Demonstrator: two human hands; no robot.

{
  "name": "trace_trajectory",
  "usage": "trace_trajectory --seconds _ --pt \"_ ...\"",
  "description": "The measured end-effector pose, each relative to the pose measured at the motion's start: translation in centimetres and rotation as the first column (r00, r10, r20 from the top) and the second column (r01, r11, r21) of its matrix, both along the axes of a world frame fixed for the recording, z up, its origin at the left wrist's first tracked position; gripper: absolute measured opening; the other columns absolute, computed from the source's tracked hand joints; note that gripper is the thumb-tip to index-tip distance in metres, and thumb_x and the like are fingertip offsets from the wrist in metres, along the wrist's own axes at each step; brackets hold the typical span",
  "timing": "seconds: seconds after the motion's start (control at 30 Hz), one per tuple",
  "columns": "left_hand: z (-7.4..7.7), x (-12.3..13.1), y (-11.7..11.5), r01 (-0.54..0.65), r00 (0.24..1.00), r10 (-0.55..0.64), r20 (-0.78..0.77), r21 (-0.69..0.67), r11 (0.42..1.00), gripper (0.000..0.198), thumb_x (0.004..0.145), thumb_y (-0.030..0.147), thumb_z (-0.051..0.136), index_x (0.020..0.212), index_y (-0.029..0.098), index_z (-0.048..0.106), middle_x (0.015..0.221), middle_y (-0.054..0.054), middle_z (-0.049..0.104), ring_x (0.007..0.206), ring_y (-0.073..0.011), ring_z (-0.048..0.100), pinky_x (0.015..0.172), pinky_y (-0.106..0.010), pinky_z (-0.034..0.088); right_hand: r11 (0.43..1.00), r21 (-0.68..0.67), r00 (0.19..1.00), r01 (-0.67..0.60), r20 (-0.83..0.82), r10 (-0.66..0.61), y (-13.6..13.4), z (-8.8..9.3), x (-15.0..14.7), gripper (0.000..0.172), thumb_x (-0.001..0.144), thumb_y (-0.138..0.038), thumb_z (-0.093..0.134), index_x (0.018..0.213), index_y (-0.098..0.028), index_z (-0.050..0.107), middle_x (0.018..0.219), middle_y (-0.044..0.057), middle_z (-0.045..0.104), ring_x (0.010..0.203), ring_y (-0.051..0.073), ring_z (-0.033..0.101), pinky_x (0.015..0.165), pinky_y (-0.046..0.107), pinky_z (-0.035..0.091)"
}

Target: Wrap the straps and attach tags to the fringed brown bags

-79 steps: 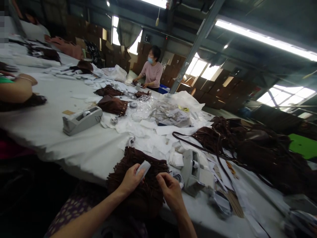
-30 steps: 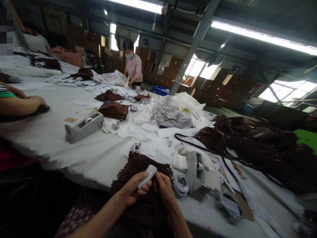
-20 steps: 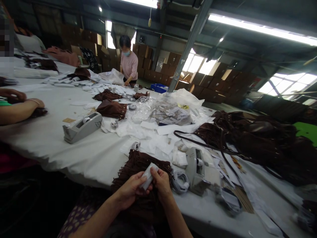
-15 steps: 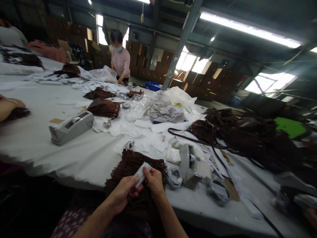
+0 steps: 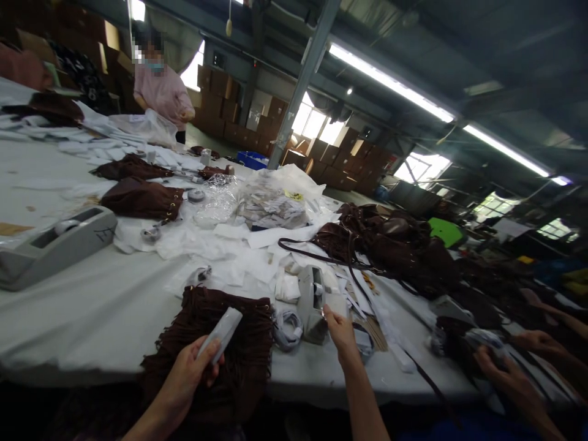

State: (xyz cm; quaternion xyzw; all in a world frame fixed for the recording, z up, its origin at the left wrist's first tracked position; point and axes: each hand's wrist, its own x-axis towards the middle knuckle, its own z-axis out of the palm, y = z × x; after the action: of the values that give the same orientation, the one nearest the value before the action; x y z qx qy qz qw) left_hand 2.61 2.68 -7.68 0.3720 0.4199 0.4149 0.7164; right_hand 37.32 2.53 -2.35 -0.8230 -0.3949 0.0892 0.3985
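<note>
My left hand (image 5: 197,361) is closed round a slim, white wrapped bundle (image 5: 224,331), holding it tilted over a dark brown fringed bag (image 5: 248,315). The bag lies at the table's front edge. To the right, my right hand (image 5: 339,327) pinches a small glinting piece of clear tape (image 5: 323,313) at the front of a grey tape dispenser (image 5: 312,288). Between bag and dispenser lies a coiled, plastic-wrapped strap (image 5: 288,327).
A second tape dispenser (image 5: 59,242) stands at left. Brown bags (image 5: 142,199) and a plastic bag of paper tags (image 5: 271,208) lie farther back. Dark bags (image 5: 390,236) are heaped at right, near another person's hands (image 5: 509,367). Across the table stands a person (image 5: 163,92).
My right hand has left the white bundle and moved right to the tape dispenser. My left hand keeps the bundle alone. The view has turned right, bringing a neighbour's hands into sight.
</note>
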Motion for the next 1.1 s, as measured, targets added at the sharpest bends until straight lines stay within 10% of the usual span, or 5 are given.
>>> trace_trajectory --seconds 0.33,0.53,0.73,1.1 --pt "-0.4 -0.1 -0.2 -0.004 0.998 0.005 -0.062 0.02 1.0 0.043 0.075 0.056 0.063 0.071 0.014 0.061 0.061 0.0 0.056 0.051 -0.01 0.046 0.043 -0.019 0.039 0.952 0.252 0.956 0.174 -0.277 -0.101 -2.5 -1.3 -0.9 0.043 0.056 -0.054 0.072 0.068 -0.013 0.074 0.085 0.011 0.071 0.086 0.026 0.063 0.074 0.032 0.048" --pt "-0.8 -0.2 -0.2 0.013 0.995 -0.011 -0.096 0.023 1.0 0.044 0.075 0.057 0.062 0.071 0.013 0.062 0.058 0.001 0.054 0.05 -0.01 0.043 0.043 -0.02 0.039 0.979 0.129 0.854 0.158 -0.516 -0.069 -4.8 -3.9 -3.0 0.043 0.059 -0.057 0.069 0.063 -0.014 0.069 0.057 0.005 0.065 0.05 0.015 0.055 0.045 0.025 0.04" --pt "-0.7 -0.1 -0.3 -0.015 0.995 0.018 -0.098 0.033 0.999 0.043 0.073 0.056 0.064 0.069 0.014 0.062 0.058 0.0 0.055 0.05 -0.0104 0.045 0.043 -0.02 0.039 0.987 0.076 0.98 0.142 -0.151 -0.129 -4.1 -4.4 -2.6 0.051 0.068 -0.064 0.056 0.052 -0.016 0.063 0.044 0.003 0.057 0.043 0.015 0.049 0.043 0.025 0.033" --pt "-0.3 -0.2 -0.6 -0.032 0.997 0.034 -0.064 0.041 0.999 0.04 0.073 0.054 0.065 0.071 0.014 0.061 0.059 0.001 0.055 0.05 -0.0107 0.045 0.044 -0.02 0.04 0.992 -0.035 0.98 0.118 0.167 -0.111 -4.1 -2.6 -2.9 0.045 0.078 -0.053 0.045 0.062 -0.018 0.07 0.058 0.009 0.067 0.058 0.024 0.059 0.06 0.031 0.038"
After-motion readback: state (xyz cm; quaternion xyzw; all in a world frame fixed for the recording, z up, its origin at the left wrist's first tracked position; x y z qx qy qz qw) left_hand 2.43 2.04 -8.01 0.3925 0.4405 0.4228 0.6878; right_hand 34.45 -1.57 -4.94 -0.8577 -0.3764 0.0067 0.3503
